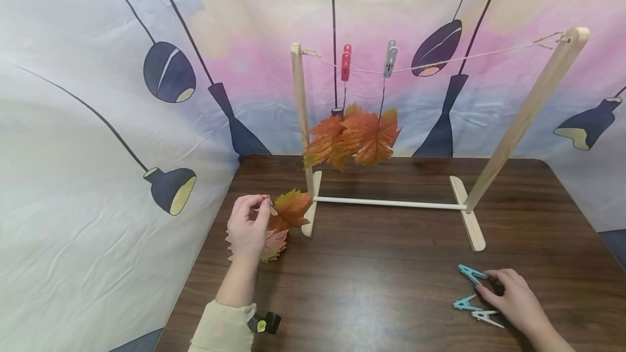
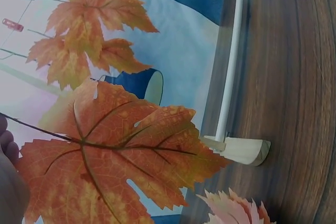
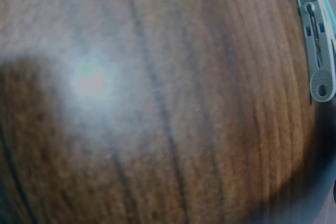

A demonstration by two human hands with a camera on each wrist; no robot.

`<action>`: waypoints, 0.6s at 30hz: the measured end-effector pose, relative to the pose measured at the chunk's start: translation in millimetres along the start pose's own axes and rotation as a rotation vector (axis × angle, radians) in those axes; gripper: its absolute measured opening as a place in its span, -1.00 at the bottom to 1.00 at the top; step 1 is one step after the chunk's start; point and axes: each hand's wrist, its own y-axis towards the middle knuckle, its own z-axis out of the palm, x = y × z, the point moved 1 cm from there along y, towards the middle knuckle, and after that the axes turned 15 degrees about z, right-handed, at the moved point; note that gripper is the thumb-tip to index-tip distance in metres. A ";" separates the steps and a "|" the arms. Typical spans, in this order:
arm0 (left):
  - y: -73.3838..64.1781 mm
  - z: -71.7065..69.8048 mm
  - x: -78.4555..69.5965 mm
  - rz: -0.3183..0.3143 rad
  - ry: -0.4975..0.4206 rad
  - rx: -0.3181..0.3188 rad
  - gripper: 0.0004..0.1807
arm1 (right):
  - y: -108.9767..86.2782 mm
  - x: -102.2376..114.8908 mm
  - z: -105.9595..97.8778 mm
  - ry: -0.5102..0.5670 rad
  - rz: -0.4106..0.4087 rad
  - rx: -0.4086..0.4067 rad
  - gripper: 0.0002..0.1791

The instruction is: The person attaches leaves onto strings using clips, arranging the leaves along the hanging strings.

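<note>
My left hand [image 1: 248, 227] pinches the thin dark stem of an orange artificial maple leaf [image 1: 290, 212] beside the frame's left post. In the left wrist view this leaf [image 2: 105, 150] is large, its veined side showing. Paler pinkish leaves [image 1: 276, 244] lie on the table below, partly covered by that hand. At the right, thumb and index finger of my right hand [image 1: 515, 297] pinch the handle ends of a teal clothespin [image 1: 470, 273]. Another teal clothespin [image 1: 465, 303] and a whitish-grey clothespin [image 1: 485, 317] lie just in front of it.
A wooden frame with a left post [image 1: 300, 102], right post [image 1: 525, 118] and white crossbar [image 1: 391, 203] stands on the brown table [image 1: 362, 287]. From its string [image 1: 464, 58], a red clothespin [image 1: 346, 63] and a grey clothespin [image 1: 390, 58] hold orange leaves [image 1: 374, 137].
</note>
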 end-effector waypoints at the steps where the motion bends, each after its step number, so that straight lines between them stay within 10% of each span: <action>1: -1.7 1.4 3.8 0.001 0.000 0.005 -0.96 | 0.8 0.6 -0.9 0.001 0.010 0.001 -0.61; 18: 11.6 24.9 -10.8 0.035 -0.046 0.225 -0.93 | 21.6 26.0 -19.3 0.038 0.078 0.013 -0.63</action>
